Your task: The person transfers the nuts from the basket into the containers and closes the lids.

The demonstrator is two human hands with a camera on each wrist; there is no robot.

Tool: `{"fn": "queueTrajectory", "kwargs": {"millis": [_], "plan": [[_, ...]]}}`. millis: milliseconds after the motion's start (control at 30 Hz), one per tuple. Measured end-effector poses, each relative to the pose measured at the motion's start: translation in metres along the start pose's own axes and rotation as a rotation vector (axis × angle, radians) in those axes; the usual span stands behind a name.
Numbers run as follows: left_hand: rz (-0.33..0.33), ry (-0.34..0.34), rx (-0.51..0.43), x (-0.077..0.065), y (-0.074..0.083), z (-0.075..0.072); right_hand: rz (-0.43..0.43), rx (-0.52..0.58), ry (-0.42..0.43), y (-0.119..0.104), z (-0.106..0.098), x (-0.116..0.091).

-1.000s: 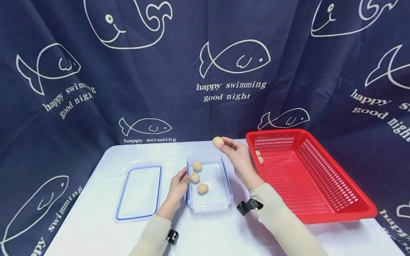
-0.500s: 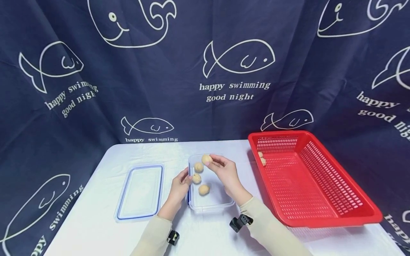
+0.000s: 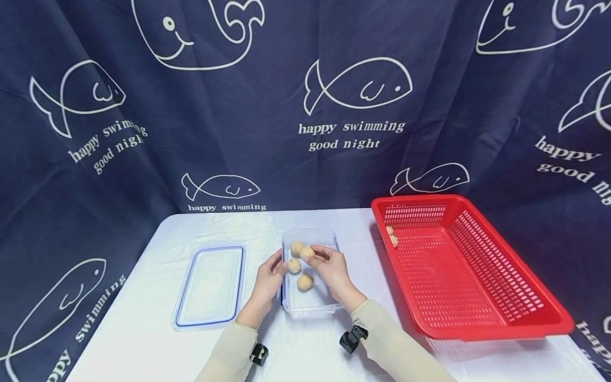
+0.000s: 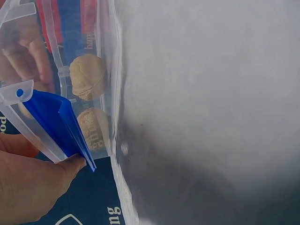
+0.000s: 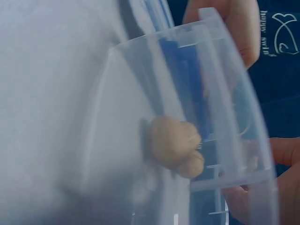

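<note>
Head view: right hand (image 3: 334,271) is pinching a held walnut (image 3: 307,253) between thumb and fingertips, low over the clear box (image 3: 307,312); cannot tell whether the shell is touching the base. Far walnut (image 3: 296,249) is lying just beside it, contact unclear. Middle walnut (image 3: 293,266) is sitting by the left wall, near walnut (image 3: 305,283) closer to the body. Left hand (image 3: 265,278) is gripping that left wall; left wrist view is showing its thumb at a blue flap (image 4: 58,122). Lid (image 3: 208,286) is lying off to the left; red basket (image 3: 458,276) is standing on the right.

Judging this as a set-down: the pinch should be opening only once the base is bearing the weight, as round shells are likely to be rolling. Bare base to the right is looking safer than crowding the far walnut. Steady, light left grip; hard pushing could be tipping the box.
</note>
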State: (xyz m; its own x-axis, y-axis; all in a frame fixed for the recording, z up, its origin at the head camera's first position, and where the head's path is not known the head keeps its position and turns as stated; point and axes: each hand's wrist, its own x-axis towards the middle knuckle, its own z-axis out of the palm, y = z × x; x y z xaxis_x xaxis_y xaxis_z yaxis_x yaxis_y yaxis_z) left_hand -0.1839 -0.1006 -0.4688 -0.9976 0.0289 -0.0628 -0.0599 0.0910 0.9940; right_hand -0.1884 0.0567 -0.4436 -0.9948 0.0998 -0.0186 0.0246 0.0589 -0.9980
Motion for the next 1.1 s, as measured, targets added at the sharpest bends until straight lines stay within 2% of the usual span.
{"fn": "queueTrajectory", "kwargs": {"millis": [233, 700, 900, 1100], "plan": [[-0.005, 0.001, -0.007, 0.001, -0.002, 0.000, 0.040, -0.105, 0.006, 0.009, 0.002, 0.002], [-0.018, -0.008, -0.002, 0.000, -0.001, 0.000, 0.040, -0.322, 0.031, 0.020, 0.004, 0.008], [-0.015, -0.002, 0.008, -0.001, 0.000, 0.000, 0.044, -0.304, 0.011, 0.014, 0.002, 0.007], [-0.005, -0.002, 0.006, -0.003, 0.001, 0.000, 0.005, -0.212, -0.005, -0.007, -0.002, 0.012]]}}
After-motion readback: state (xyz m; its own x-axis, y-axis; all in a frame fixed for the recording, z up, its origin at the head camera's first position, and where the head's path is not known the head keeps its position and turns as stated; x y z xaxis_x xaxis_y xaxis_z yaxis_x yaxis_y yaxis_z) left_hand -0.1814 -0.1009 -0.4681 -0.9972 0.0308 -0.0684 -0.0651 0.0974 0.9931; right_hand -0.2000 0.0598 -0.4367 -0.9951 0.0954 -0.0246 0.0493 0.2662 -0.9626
